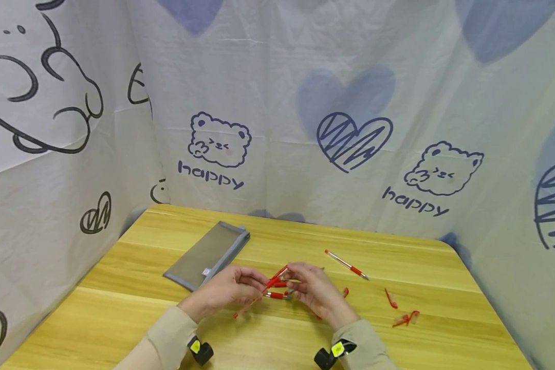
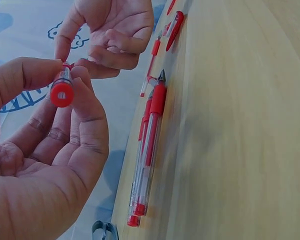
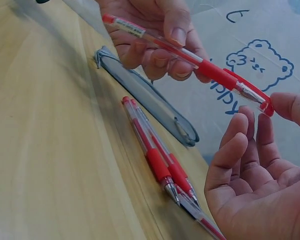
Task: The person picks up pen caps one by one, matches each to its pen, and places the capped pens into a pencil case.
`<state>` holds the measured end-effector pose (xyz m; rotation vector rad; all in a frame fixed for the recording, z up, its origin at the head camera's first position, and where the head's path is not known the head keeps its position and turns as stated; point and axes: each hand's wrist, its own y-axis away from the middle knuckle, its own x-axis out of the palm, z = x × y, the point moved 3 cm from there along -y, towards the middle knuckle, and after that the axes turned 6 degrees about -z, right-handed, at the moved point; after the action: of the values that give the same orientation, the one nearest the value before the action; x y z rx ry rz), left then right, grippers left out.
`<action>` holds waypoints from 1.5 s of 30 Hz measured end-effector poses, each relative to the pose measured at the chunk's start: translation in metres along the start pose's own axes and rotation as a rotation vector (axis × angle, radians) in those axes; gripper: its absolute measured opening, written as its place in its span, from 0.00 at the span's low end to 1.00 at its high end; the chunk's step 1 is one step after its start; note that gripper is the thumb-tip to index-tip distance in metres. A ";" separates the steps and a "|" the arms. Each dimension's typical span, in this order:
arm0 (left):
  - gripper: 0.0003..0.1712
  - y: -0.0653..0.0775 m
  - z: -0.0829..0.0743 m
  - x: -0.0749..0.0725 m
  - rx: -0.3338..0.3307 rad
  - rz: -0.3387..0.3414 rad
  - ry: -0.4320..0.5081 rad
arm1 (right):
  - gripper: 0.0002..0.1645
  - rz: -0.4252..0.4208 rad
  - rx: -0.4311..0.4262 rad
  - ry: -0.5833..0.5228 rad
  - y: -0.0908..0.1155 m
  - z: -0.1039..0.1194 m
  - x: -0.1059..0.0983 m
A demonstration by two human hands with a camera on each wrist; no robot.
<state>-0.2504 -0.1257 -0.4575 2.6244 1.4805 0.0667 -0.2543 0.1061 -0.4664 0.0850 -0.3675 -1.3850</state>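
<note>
Head view is evenly lit, wrist views are rendered dimmer, soft shadows cast on the table (image 2: 245,110).

1 left hand (image 1: 226,290) and 1 right hand (image 1: 315,290) showed, with 1 held pen (image 3: 212,71) and 1 tip cap (image 3: 247,85). 1 lone pen (image 1: 347,264) and at least 2 adjacent pens (image 3: 157,165) lay on 1 surface (image 1: 444,288), along with at least 3 loose caps (image 1: 392,304) and 1 grey pouch (image 1: 201,254). 2 wrist cameras (image 1: 205,353) and 2 sleeves (image 1: 164,339) appeared.
</note>
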 end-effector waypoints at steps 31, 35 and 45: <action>0.23 0.000 0.003 0.003 -0.029 0.022 -0.049 | 0.08 -0.025 -0.032 0.029 -0.001 -0.005 0.003; 0.20 0.000 0.004 0.005 -0.012 0.020 -0.070 | 0.07 -0.018 -0.040 0.031 -0.001 -0.005 0.003; 0.17 -0.002 0.005 0.018 0.023 -0.021 -0.040 | 0.07 -0.012 -0.071 0.101 0.003 -0.001 0.003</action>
<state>-0.2420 -0.1102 -0.4632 2.6114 1.5045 -0.0044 -0.2512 0.1040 -0.4661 0.0983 -0.2336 -1.3987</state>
